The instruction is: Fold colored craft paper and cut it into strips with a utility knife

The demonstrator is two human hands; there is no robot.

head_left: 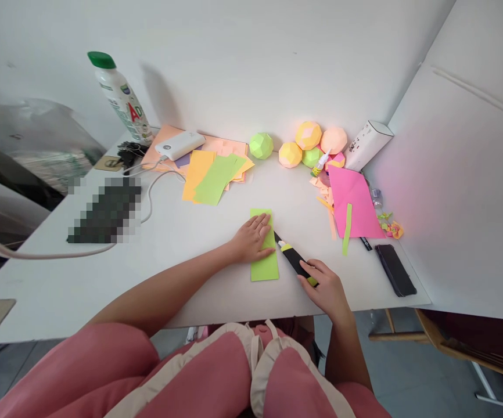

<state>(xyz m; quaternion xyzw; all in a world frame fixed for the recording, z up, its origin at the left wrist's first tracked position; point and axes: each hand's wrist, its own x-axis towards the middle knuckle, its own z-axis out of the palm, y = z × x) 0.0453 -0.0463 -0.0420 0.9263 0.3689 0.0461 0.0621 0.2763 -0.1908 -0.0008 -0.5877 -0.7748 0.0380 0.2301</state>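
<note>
A strip-shaped sheet of lime-green paper (263, 269) lies on the white desk in front of me. My left hand (254, 238) rests flat on it, fingers stretched out and palm down, covering its middle. My right hand (323, 285) is wrapped round the lower end of a black and yellow-green utility knife (295, 259). The knife's dark blade points up and left, close to the paper's right edge. Whether the blade touches the paper I cannot tell.
Coloured paper sheets (217, 180), a white power bank (182, 145) and a bottle (123, 98) stand at the back left. Faceted paper balls (308, 136), a glue bottle (320, 165) and a pink sheet (352, 203) are at the back right. A phone (395, 270) lies right.
</note>
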